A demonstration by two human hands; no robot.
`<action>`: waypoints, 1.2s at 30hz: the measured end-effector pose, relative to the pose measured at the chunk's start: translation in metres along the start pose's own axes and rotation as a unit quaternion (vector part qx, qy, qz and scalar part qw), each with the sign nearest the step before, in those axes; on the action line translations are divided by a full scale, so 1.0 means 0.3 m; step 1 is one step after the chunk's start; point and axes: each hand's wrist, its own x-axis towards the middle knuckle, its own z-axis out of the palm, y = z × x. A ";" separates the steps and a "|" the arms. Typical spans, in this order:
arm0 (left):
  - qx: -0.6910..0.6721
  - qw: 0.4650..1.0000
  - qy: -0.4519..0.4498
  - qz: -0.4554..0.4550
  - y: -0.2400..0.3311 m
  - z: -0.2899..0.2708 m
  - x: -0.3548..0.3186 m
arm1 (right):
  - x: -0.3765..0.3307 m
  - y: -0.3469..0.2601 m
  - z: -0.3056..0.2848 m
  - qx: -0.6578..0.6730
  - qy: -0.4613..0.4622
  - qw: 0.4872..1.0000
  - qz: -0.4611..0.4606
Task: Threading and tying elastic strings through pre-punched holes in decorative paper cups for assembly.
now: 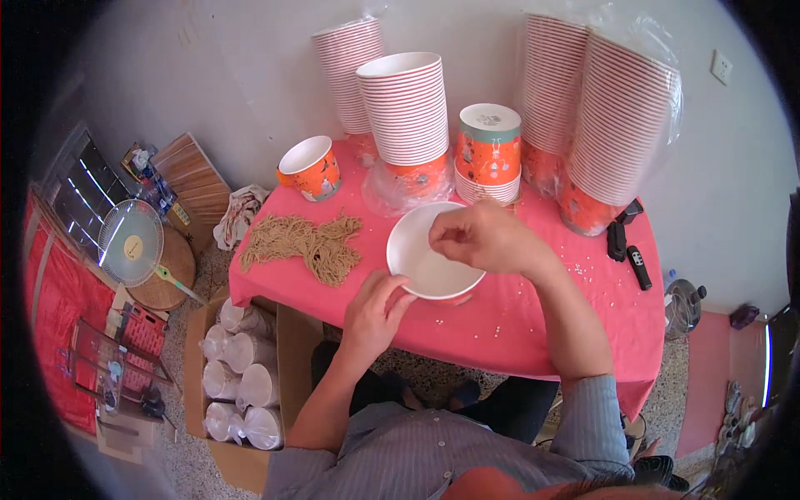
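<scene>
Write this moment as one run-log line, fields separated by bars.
left hand steadies white paper bowl at its near rim | right hand pinches inside bowl | string bundle lies left | bowl stacks behind

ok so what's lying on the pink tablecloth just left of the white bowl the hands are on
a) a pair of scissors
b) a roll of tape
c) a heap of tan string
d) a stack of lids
c: a loose heap of tan string lies on the pink tablecloth to the left of the white bowl, which the left hand steadies at its near rim while the right hand reaches over it.
</scene>
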 end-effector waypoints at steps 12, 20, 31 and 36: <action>0.076 0.992 0.062 0.081 -0.028 0.015 -0.146 | -0.025 -0.064 0.111 -0.086 -0.183 0.978 -0.056; 0.090 0.986 0.068 0.122 -0.051 0.015 -0.201 | -0.025 -0.066 0.203 -0.119 -0.129 0.982 -0.067; 0.104 0.985 0.113 0.074 -0.034 0.039 -0.196 | -0.017 -0.073 0.259 -0.150 -0.096 0.984 -0.023; 0.110 0.986 0.101 0.073 -0.025 0.034 -0.186 | -0.011 -0.057 0.265 -0.146 -0.107 0.983 -0.021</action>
